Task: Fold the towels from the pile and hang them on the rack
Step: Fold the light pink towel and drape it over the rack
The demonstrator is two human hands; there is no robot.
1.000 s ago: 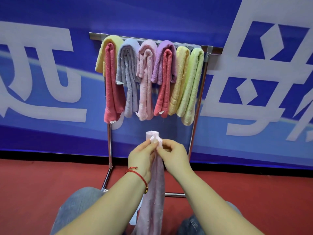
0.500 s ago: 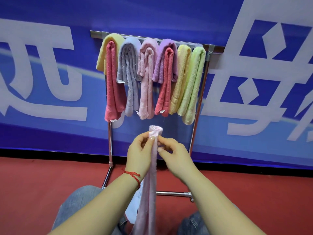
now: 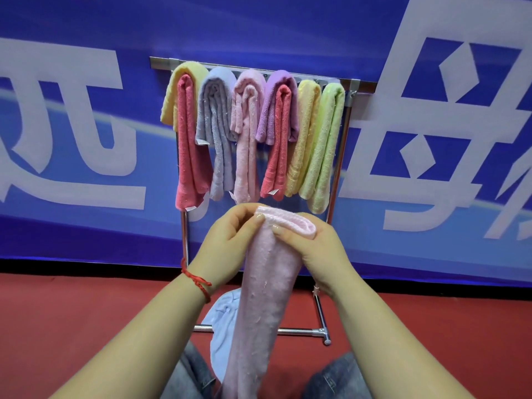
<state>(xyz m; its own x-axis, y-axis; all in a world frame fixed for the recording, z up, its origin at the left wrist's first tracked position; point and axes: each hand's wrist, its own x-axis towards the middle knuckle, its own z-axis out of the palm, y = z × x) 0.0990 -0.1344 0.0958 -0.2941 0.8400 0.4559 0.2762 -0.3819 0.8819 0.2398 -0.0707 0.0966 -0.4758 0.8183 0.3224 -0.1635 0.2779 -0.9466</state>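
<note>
A light pink towel [image 3: 259, 298] hangs folded lengthwise in front of me, its top edge held up just below the rack. My left hand [image 3: 227, 246] pinches its upper left corner. My right hand [image 3: 316, 249] grips the upper right part, thumb on the cloth. The metal rack [image 3: 341, 156] stands behind, and several folded towels [image 3: 247, 133] in yellow, red, grey, pink, purple and green hang side by side over its top bar. A pale blue towel [image 3: 221, 321] lies low between my knees, partly hidden by the pink one.
A blue banner with large white characters [image 3: 431, 139] covers the wall right behind the rack. The floor [image 3: 72, 326] is red. The rack's bottom crossbar [image 3: 299, 331] runs near my knees, which show in jeans at the lower edge.
The pink towel's top has spread wider between my hands, and my right hand has shifted to the right along its edge. Both hands have risen slightly toward the rack.
</note>
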